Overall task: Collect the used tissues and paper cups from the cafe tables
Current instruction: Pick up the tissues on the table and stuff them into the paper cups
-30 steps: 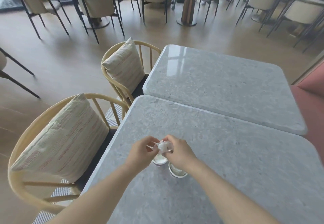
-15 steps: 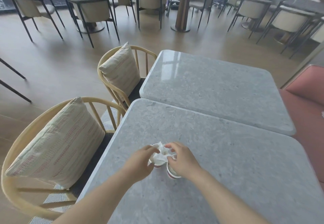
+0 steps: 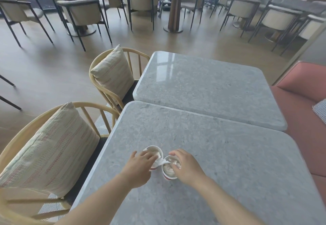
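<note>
Pinches a crumpled white tissue [image 3: 162, 162] with the bent left fingers [image 3: 151, 157], right over the mouth of the left white paper cup [image 3: 152, 148] with a red bottom. Pokes the curled right fingers [image 3: 174, 165] down into the right white paper cup [image 3: 169, 176], red at the bottom too; cannot tell if pinching or only pressing in there. Stretches the tissue sideways, like a little bridge from one cup to the other. Shows more white tissue stuffed inside both. Puts the left hand [image 3: 139, 167] nearest the left cup and the right hand [image 3: 187, 168] nearest the right one. Stands both cups upright, just beside each other, on the near grey stone table [image 3: 229, 172]. Probably needs the loose tissue tucked into one cup next, then one cup per hand. Has wooden chairs [image 3: 98, 105] with striped cushions off to the left.
</note>
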`<state>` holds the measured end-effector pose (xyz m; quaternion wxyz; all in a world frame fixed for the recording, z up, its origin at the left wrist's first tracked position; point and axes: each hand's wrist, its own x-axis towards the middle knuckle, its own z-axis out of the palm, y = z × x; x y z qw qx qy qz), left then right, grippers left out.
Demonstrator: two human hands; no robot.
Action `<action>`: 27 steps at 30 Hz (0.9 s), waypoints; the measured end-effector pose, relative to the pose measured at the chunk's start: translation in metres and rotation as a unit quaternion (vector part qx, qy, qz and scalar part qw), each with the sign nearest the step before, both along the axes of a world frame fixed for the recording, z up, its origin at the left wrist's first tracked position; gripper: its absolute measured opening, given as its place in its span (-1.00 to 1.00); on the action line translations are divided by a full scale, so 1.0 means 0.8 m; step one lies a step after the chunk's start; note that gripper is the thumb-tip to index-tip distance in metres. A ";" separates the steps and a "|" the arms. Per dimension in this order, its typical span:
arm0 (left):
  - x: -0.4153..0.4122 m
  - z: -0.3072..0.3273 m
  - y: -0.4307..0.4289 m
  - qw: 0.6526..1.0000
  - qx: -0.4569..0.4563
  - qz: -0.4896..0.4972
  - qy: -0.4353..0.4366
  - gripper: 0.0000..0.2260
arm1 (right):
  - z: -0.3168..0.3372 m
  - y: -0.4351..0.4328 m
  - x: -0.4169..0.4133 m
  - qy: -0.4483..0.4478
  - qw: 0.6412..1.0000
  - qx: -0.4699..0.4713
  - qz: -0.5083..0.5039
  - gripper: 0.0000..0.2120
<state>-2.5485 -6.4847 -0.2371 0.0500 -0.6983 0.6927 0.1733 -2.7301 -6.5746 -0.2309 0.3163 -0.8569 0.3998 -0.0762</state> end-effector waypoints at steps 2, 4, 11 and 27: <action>-0.002 0.002 -0.002 1.000 0.029 -0.005 0.002 -0.58 | 0.001 0.001 0.000 0.000 1.000 -0.001 0.004 -0.71; -0.003 0.005 -0.006 1.000 0.008 -0.002 0.006 -0.63 | 0.003 0.000 -0.002 0.005 1.000 0.003 0.012 -0.72; 0.007 0.015 -0.009 0.993 -0.100 0.024 0.065 -0.72 | 0.006 -0.001 -0.016 0.021 1.000 -0.010 0.021 -0.81; -0.009 0.002 -0.014 0.999 -0.031 -0.019 0.012 -0.69 | 0.000 0.011 -0.021 0.033 0.999 -0.011 0.040 -0.81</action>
